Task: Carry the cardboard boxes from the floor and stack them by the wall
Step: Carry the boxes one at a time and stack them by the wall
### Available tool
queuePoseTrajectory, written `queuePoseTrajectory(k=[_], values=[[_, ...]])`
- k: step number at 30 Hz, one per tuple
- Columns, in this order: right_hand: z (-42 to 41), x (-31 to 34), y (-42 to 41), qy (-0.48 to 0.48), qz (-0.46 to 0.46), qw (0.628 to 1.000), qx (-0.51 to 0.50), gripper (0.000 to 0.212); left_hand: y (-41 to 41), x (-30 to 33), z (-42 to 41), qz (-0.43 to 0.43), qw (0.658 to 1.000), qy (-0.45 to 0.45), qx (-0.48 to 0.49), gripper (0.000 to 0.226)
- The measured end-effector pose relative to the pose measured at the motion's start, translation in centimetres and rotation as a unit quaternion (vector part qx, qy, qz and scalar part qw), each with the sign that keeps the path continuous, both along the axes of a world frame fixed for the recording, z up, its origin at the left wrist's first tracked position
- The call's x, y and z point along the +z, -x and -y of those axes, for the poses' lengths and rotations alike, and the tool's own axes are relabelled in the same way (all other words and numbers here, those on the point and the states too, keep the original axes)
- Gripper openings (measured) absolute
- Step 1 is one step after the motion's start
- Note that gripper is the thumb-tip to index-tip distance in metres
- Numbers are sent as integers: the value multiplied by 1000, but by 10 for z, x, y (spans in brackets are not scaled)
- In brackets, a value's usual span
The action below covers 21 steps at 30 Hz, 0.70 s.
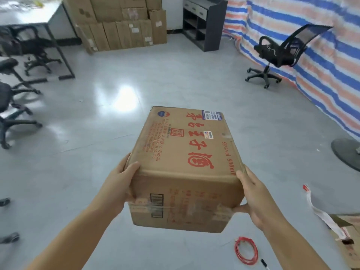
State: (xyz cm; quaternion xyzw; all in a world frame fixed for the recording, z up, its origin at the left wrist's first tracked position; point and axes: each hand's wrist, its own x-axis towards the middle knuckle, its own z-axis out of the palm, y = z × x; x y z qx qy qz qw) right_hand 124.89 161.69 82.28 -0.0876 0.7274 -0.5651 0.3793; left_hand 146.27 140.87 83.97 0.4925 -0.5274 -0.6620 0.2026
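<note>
a person is holding a cardboard box (185, 164) up off the grey floor (97, 123), out in front of the body, in the near middle of the scene; the left hand (116, 184) is gripping the box's near left corner, thumb lying over the top edge and fingers wrapping down the left side; the right hand (255, 199) is gripping the near right corner, one finger hooking over the top edge and another pressing on the near face low down; the box's top is carrying red printed characters and two small stickers, and clear tape is running across its near face beside a barcode; far off against the back wall, a stack of cardboard boxes (124, 22) is standing, well apart from the held one; a dark shelf unit (202, 22) is standing just right of the stack; a black office chair (278, 53) is sitting before a striped tarp (311, 36) on the right; more chairs are sitting under a desk (29, 16) on the far left; a red cable coil (246, 250) is lying on the floor near right, below the box.
</note>
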Motion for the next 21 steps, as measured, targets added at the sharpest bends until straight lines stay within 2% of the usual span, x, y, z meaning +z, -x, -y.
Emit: queuePoseTrajectory(k=[7, 21], values=[[113, 11, 63, 8, -17, 999, 46, 28, 42, 5, 89, -15, 999, 4, 51, 29], [366, 30, 256, -2, -22, 988, 153, 33, 198, 10, 272, -25, 984, -10, 178, 30]])
